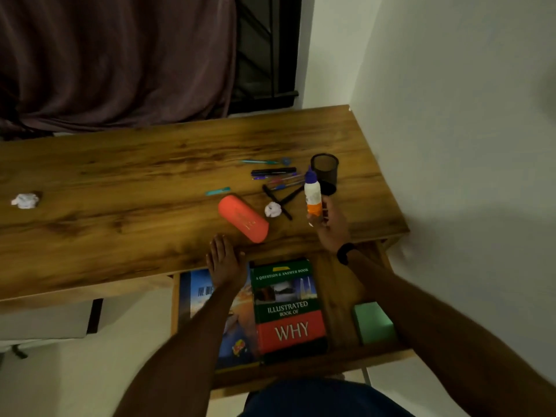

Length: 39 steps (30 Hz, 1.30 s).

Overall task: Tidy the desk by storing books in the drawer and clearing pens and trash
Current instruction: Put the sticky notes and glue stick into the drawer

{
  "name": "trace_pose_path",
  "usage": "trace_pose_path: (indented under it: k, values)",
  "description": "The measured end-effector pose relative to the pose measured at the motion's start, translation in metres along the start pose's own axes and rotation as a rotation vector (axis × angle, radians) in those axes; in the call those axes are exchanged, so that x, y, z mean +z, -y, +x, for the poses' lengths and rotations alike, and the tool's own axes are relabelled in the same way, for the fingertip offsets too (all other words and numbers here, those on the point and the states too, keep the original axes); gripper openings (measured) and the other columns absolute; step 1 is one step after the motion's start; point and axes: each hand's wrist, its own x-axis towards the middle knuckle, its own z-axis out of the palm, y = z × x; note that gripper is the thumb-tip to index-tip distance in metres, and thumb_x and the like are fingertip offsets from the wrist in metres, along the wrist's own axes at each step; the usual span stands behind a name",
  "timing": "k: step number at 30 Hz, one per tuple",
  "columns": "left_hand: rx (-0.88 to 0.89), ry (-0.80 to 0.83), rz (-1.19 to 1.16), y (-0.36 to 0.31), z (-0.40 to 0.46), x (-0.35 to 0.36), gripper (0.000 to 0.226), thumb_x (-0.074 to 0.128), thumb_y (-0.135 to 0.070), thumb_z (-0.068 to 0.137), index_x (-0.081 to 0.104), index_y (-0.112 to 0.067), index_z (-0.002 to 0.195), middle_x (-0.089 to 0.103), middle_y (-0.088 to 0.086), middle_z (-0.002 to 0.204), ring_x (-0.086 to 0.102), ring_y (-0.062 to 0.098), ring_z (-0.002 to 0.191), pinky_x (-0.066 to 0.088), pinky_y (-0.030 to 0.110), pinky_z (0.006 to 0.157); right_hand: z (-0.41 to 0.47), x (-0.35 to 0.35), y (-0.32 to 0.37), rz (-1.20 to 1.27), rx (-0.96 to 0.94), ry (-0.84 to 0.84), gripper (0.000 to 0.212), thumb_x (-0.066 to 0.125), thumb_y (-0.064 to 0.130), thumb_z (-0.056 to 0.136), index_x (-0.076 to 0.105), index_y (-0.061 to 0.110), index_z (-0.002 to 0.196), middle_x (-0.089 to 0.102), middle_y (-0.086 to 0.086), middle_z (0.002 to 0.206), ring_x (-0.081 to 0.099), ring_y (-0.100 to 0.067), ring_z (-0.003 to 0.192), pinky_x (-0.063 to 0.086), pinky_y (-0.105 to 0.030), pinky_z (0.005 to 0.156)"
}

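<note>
The drawer [340, 302] under the desk's front edge stands open with two books inside: a green and red book [288, 311] and a blue book [234, 335] to its left, partly under my arm. My right hand [331, 227] holds a white glue bottle [313, 194] with a purple cap upright above the desk. My left hand [224, 260] rests flat on the desk's front edge. Several pens [275, 179] lie scattered beside a black mesh pen cup [325, 171]. One crumpled paper ball [273, 209] lies by the pens, another [25, 200] at far left.
An orange glasses case [243, 218] lies near the front edge of the wooden desk [120, 182]. A teal pen [217, 191] sits apart. A green block [374, 322] is at the drawer's right end. White wall on the right, a curtain behind.
</note>
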Motion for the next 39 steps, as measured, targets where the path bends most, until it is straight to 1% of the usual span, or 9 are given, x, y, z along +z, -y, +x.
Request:
trace_pose_path:
  k: [5, 10, 17, 23, 26, 29, 32, 35, 39]
  values:
    - [0.088, -0.188, -0.090, -0.028, -0.068, 0.025, 0.063, 0.041, -0.037, 0.094, 0.029, -0.003, 0.145, 0.032, 0.021, 0.152, 0.030, 0.037, 0.141, 0.032, 0.051, 0.113, -0.053, -0.041, -0.035, 0.018, 0.146, 0.017, 0.038, 0.069, 0.017, 0.086, 0.053, 0.008, 0.118, 0.063, -0.003, 0.102, 0.061, -0.014, 0.086, 0.053, -0.030, 0.078]
    - [0.117, -0.107, -0.047, -0.066, -0.123, 0.060, 0.052, 0.057, -0.033, 0.089, 0.040, -0.010, 0.133, 0.045, 0.016, 0.134, 0.046, 0.032, 0.122, 0.044, 0.045, 0.099, -0.113, -0.055, -0.084, -0.106, 0.321, 0.252, 0.029, 0.075, 0.021, 0.080, 0.052, 0.015, 0.097, 0.059, 0.006, 0.085, 0.057, -0.004, 0.073, 0.045, -0.021, 0.066]
    - [0.127, 0.346, -0.087, -0.074, -0.170, 0.099, 0.054, 0.058, -0.029, 0.091, 0.040, -0.012, 0.139, 0.041, 0.014, 0.142, 0.041, 0.033, 0.130, 0.040, 0.042, 0.105, -0.152, -0.035, -0.134, -0.358, 0.510, 0.460, 0.057, 0.077, 0.032, 0.078, 0.056, 0.008, 0.125, 0.062, -0.013, 0.123, 0.060, -0.031, 0.113, 0.051, -0.038, 0.089]
    - [0.089, 0.419, -0.063, -0.071, -0.181, 0.098, 0.057, 0.061, -0.027, 0.089, 0.040, -0.010, 0.139, 0.043, 0.015, 0.140, 0.041, 0.033, 0.130, 0.037, 0.040, 0.106, -0.163, -0.016, -0.156, -0.414, 0.517, 0.383, 0.060, 0.068, 0.038, 0.083, 0.047, 0.012, 0.132, 0.058, -0.016, 0.128, 0.056, -0.036, 0.117, 0.050, -0.046, 0.095]
    - [0.120, 0.413, -0.064, -0.068, -0.179, 0.094, 0.056, 0.060, -0.028, 0.091, 0.038, -0.009, 0.139, 0.044, 0.016, 0.139, 0.043, 0.032, 0.129, 0.037, 0.041, 0.105, -0.164, -0.015, -0.150, -0.606, 0.448, 0.425, 0.062, 0.068, 0.031, 0.083, 0.042, 0.010, 0.136, 0.056, -0.015, 0.130, 0.056, -0.035, 0.118, 0.048, -0.043, 0.094]
    - [0.119, 0.399, -0.077, -0.072, -0.177, 0.088, 0.056, 0.058, -0.030, 0.092, 0.037, -0.010, 0.140, 0.044, 0.016, 0.138, 0.043, 0.031, 0.128, 0.039, 0.042, 0.105, -0.163, -0.012, -0.138, -0.872, 0.140, 0.417, 0.064, 0.063, 0.023, 0.086, 0.033, 0.010, 0.141, 0.052, -0.016, 0.132, 0.058, -0.034, 0.113, 0.049, -0.041, 0.088]
    - [0.102, 0.391, -0.092, -0.077, -0.176, 0.084, 0.055, 0.058, -0.030, 0.091, 0.038, -0.012, 0.139, 0.047, 0.015, 0.137, 0.046, 0.031, 0.126, 0.042, 0.043, 0.104, -0.159, -0.011, -0.130, -1.031, -0.170, 0.543, 0.054, 0.059, 0.024, 0.087, 0.044, 0.014, 0.138, 0.039, -0.015, 0.145, 0.036, -0.036, 0.133, 0.033, -0.045, 0.107]
    - [0.095, 0.399, -0.095, -0.077, -0.177, 0.082, 0.053, 0.059, -0.031, 0.091, 0.041, -0.014, 0.138, 0.049, 0.013, 0.137, 0.046, 0.030, 0.127, 0.041, 0.042, 0.104, -0.153, -0.013, -0.142, -1.186, -0.194, 0.705, 0.038, 0.056, 0.023, 0.087, 0.061, 0.015, 0.124, 0.047, -0.010, 0.143, 0.029, -0.033, 0.139, 0.019, -0.052, 0.117]
    - [0.065, 0.367, -0.091, -0.074, -0.180, 0.079, 0.057, 0.060, -0.027, 0.091, 0.037, -0.013, 0.141, 0.045, 0.014, 0.142, 0.044, 0.031, 0.131, 0.041, 0.046, 0.107, -0.151, -0.026, -0.148, -1.188, -0.185, 0.767, 0.039, 0.055, 0.021, 0.089, 0.059, 0.017, 0.127, 0.045, -0.004, 0.146, 0.026, -0.032, 0.141, 0.018, -0.055, 0.115]
